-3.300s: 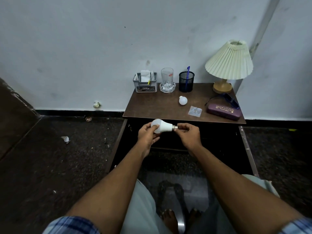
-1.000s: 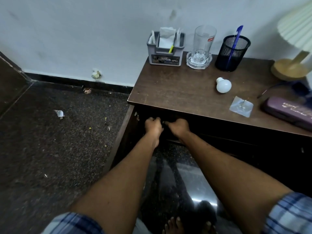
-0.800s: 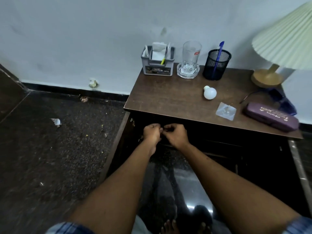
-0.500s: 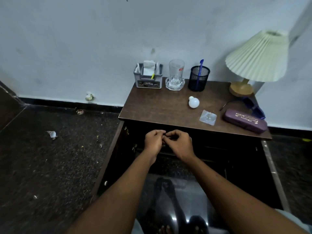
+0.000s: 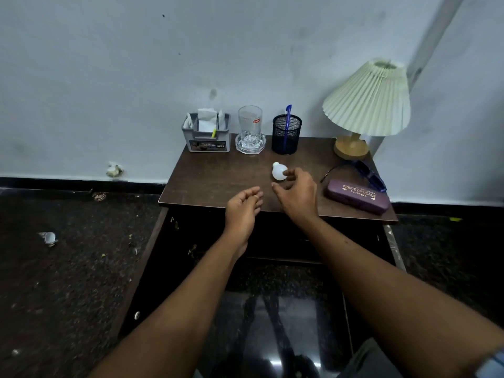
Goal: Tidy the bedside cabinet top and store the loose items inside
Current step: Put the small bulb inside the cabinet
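Cabinet (image 5: 218,184) of dark brown wood stands against the pale wall, its top taking the middle of the view and its dark front open below, towards 6 o'clock. At 2 o'clock on the top is a lamp (image 5: 366,105) with a pleated cream shade on a round wooden base. At 4 o'clock from the top's centre lies a purple glasses case (image 5: 357,196) with gold lettering, and just behind it, touching or nearly so, a pair of blue glasses (image 5: 369,175). Along the back edge, from 10 to 12 o'clock, stand a grey organiser (image 5: 207,137) with papers in it, a clear glass (image 5: 250,126) on a glass coaster, and a black mesh pen holder (image 5: 286,135) with a blue pen (image 5: 287,124) upright in it.

The right hand (image 5: 297,192) reaches over the top near its centre, fingers curled part open around a small white bulb (image 5: 278,171) that lies on the wood at 12 o'clock from the hand. The forefinger tip touches the bulb's right side; the thumb is apart from it, so the hand has no full hold. The left hand (image 5: 242,208) hovers over the front edge at 9 o'clock from the right one, loosely curled and holding nothing.
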